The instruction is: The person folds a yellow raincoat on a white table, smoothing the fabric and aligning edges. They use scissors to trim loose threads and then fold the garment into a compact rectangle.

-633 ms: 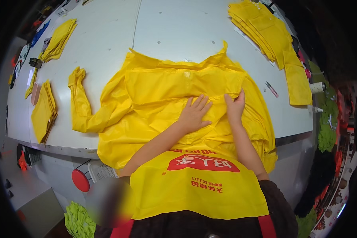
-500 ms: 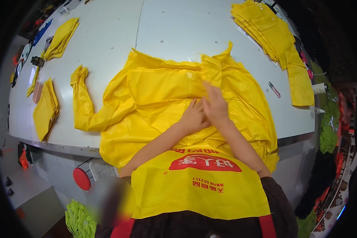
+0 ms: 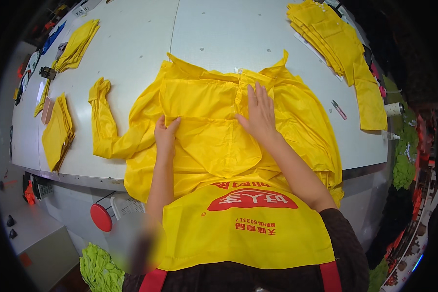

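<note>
A yellow thin-fabric jacket [image 3: 204,141] lies spread on the white table in front of me, one sleeve [image 3: 104,126] stretched out and bent to the left. Across its upper part runs a folded flap or panel [image 3: 199,100] with a straight lower edge. At the left end of that edge, my left hand [image 3: 165,136] pinches the fabric between thumb and fingers. My right hand [image 3: 261,114] rests flat on the jacket's middle, right of the front seam, fingers stretched toward the collar side and thumb apart.
Stacked yellow pieces [image 3: 58,134] lie at the left, with another pile [image 3: 78,44] behind them. More folded yellow fabric [image 3: 321,39] covers the far right. Small thread snips [image 3: 339,110] lie right of the jacket, near a spool [image 3: 393,109]. A red round seat [image 3: 101,217] stands below the table edge.
My hands have parted from the jacket's middle. The left went left to the panel's edge and pinches it; the right now lies flat. The fabric between them is smoother.
</note>
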### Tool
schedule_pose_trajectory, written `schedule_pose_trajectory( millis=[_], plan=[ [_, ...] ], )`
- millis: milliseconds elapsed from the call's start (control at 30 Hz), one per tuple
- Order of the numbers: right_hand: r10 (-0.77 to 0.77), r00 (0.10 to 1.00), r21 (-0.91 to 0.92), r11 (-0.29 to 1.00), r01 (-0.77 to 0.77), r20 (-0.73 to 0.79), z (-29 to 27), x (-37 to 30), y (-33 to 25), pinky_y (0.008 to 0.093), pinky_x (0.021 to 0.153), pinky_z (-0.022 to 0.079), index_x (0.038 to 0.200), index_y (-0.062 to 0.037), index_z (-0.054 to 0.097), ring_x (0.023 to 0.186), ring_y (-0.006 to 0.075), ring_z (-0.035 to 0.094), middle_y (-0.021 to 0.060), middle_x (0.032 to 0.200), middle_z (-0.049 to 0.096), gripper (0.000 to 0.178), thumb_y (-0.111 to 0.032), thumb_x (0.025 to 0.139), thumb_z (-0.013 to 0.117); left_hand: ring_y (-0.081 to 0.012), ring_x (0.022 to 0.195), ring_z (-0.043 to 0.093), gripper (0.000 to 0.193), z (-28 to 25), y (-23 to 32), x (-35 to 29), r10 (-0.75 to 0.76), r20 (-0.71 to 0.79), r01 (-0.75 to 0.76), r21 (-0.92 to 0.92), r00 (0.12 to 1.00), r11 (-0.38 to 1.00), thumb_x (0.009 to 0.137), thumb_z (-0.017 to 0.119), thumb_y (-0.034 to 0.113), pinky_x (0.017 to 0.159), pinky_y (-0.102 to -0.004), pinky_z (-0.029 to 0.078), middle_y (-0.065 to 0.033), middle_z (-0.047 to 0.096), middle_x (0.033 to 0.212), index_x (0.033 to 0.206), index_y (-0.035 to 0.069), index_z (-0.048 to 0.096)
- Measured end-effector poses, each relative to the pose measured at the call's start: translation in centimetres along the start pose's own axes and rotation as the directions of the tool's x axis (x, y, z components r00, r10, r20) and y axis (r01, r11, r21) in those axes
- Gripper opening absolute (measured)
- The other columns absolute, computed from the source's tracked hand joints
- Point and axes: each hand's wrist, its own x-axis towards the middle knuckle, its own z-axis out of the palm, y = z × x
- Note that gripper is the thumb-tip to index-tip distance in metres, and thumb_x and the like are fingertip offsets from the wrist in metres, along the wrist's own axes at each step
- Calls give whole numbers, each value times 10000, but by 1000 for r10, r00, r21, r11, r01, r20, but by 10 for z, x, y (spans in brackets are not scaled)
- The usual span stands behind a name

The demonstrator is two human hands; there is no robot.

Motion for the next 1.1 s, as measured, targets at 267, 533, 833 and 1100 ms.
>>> schedule_pose_trajectory(
  millis=[267,533,833,1100],
  plan=[
    [-171,980,-107,977,182,105,59,-37,22,493,988,255,1237,7,426,1241,305,336,159,1307,415,507,-264,822,535,-258,728,573,685,66,22,-47,497,684,-844,466,534,265,623,622,9,633,-328,486,-99,558,832,1273,145,454],
    [33,878,-23,999,-25,478,-10,-22,3,461,987,266,1173,8,497,1211,285,369,175,1212,490,482,-264,787,592,-268,711,544,521,94,-41,-42,293,806,-857,467,514,218,715,572,92,591,-375,457,-86,511,794,1223,184,501],
    [-241,934,139,968,211,264,44,-36,46,425,1051,230,1304,1,364,1316,287,252,185,1393,306,591,-252,812,570,-334,1005,518,468,60,-3,-44,82,943,-868,259,322,423,762,517,79,901,-367,419,-185,537,1071,1227,49,476],
    [-490,708,204,868,454,509,-45,-66,39,477,1047,222,1285,-84,404,1315,322,237,161,1395,299,639,-165,705,660,-318,1076,503,394,36,-16,-37,100,959,-917,219,265,335,763,483,-2,920,-366,408,-180,542,1137,1154,18,531]
  ],
)
